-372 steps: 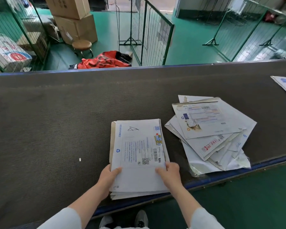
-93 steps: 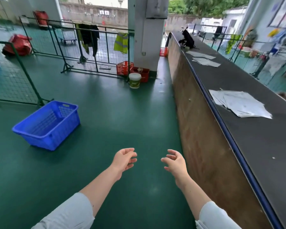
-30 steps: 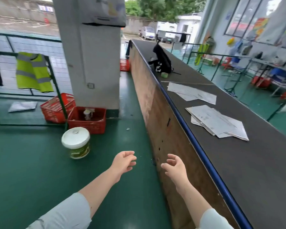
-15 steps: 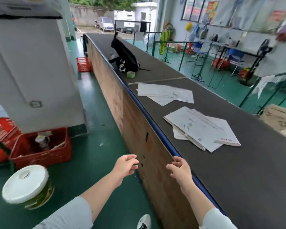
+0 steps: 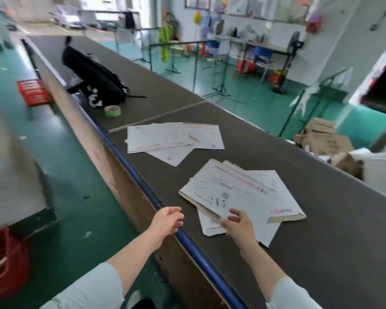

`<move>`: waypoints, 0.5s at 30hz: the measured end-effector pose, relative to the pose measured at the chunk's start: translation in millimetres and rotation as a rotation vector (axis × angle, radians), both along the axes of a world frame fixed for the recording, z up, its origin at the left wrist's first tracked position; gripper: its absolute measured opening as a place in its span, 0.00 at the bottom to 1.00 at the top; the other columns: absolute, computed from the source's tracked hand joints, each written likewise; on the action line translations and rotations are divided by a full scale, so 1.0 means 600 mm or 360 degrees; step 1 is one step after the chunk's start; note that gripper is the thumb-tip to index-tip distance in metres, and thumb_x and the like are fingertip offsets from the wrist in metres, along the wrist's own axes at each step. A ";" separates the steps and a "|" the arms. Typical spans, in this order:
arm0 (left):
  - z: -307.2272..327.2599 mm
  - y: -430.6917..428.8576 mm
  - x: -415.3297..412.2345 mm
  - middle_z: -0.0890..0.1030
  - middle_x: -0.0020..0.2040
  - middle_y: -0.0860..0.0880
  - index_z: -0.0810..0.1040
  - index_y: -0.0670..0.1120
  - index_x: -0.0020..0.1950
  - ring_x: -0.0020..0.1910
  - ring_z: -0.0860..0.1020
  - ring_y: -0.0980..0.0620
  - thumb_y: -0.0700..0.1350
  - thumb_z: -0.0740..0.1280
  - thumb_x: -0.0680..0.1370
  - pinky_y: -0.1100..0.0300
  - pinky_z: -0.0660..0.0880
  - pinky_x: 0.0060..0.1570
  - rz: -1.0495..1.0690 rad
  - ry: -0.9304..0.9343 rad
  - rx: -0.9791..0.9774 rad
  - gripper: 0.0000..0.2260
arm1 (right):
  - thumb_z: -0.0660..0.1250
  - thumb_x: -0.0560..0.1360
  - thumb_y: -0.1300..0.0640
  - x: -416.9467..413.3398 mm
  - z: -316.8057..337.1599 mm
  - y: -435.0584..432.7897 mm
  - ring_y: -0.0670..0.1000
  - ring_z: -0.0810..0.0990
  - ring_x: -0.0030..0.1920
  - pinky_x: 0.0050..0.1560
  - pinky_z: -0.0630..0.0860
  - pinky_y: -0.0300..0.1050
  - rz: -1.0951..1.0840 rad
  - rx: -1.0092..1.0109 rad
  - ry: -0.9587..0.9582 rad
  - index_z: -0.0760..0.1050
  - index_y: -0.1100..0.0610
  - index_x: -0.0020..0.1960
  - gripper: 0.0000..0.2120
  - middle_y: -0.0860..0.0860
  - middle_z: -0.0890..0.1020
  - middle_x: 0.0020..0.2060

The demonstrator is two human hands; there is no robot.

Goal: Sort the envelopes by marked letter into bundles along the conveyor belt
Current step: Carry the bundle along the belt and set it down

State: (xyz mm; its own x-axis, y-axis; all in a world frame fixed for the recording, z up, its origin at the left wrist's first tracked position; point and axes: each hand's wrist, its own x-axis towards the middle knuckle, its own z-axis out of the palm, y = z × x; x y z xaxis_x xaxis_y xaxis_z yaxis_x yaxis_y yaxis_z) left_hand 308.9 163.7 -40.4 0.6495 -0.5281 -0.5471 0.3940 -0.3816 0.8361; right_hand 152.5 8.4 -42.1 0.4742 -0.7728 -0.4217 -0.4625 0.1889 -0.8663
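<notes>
Here, on the dark conveyor belt (image 5: 321,241), two loose bundles of white envelopes with red print: near bundle (image 5: 243,192) fanned and overlapping, far bundle (image 5: 172,139) flatter. Right hand (image 5: 239,226) over the near bundle's closest edge, fingers spread, gripping nothing. Left hand (image 5: 167,221) above the blue belt edge (image 5: 129,168), loosely curled, empty. Farther along, black backpack (image 5: 94,83) and green tape roll (image 5: 113,111).

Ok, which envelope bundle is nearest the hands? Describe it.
Find the long dark conveyor belt. Two white envelope bundles lie on it. Yours is the nearer bundle, by the right hand; the farther bundle lies toward the green tape roll.
</notes>
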 end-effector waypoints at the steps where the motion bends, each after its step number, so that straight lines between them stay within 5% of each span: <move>1: 0.000 -0.019 0.007 0.82 0.48 0.47 0.76 0.48 0.56 0.41 0.80 0.53 0.40 0.66 0.78 0.61 0.75 0.39 -0.0036 0.0001 -0.0009 0.07 | 0.72 0.73 0.61 -0.001 0.000 -0.011 0.51 0.78 0.53 0.58 0.78 0.52 -0.0046 0.0000 -0.0003 0.70 0.52 0.64 0.22 0.53 0.77 0.55; 9: -0.018 -0.251 0.096 0.82 0.48 0.47 0.75 0.48 0.55 0.40 0.80 0.53 0.40 0.65 0.79 0.60 0.75 0.41 -0.0713 -0.0016 0.0038 0.07 | 0.69 0.74 0.62 0.009 -0.022 -0.122 0.53 0.77 0.54 0.48 0.77 0.47 -0.0619 0.0114 0.0067 0.69 0.54 0.68 0.24 0.55 0.75 0.60; 12: -0.027 -0.331 0.125 0.82 0.50 0.47 0.76 0.47 0.57 0.44 0.80 0.51 0.40 0.66 0.79 0.56 0.77 0.49 -0.0988 -0.0076 0.0073 0.08 | 0.70 0.74 0.61 0.010 -0.032 -0.137 0.53 0.76 0.57 0.57 0.76 0.51 -0.0816 0.0178 0.0128 0.67 0.54 0.70 0.26 0.54 0.75 0.60; 15: -0.042 -0.394 0.142 0.81 0.50 0.47 0.76 0.45 0.60 0.47 0.80 0.50 0.40 0.67 0.78 0.59 0.76 0.46 -0.1255 -0.0162 0.0081 0.10 | 0.70 0.74 0.61 0.018 -0.038 -0.138 0.54 0.76 0.58 0.60 0.75 0.51 -0.1014 0.0222 0.0161 0.66 0.56 0.72 0.28 0.55 0.74 0.60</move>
